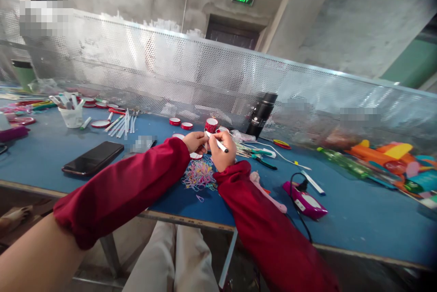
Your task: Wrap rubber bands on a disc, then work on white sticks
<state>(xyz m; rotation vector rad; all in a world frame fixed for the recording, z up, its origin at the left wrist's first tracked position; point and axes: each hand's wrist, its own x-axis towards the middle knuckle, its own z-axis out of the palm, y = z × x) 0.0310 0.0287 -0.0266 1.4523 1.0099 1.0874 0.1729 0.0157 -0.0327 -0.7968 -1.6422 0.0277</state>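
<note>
In the head view, both my hands meet over the blue table, with red sleeves on my forearms. My right hand (225,153) grips a white marker pen (221,145) with a black end, its other end pointing at my left fingers. My left hand (195,141) is closed in a pinch; what it holds is too small and covered to make out. Just below lies a heap of small pastel loops (201,174), a single loop apart from it. Behind my hands stand a stack of red-rimmed round tins (211,124) and two lower round pieces (186,126).
On the left lie a black phone (94,158), a cup of markers (71,115) and white strips (119,126). To the right are a black bottle (261,115), pliers (263,160), a purple device (306,202) with a cable and a green bottle (343,162). Perforated metal (170,64) closes the back.
</note>
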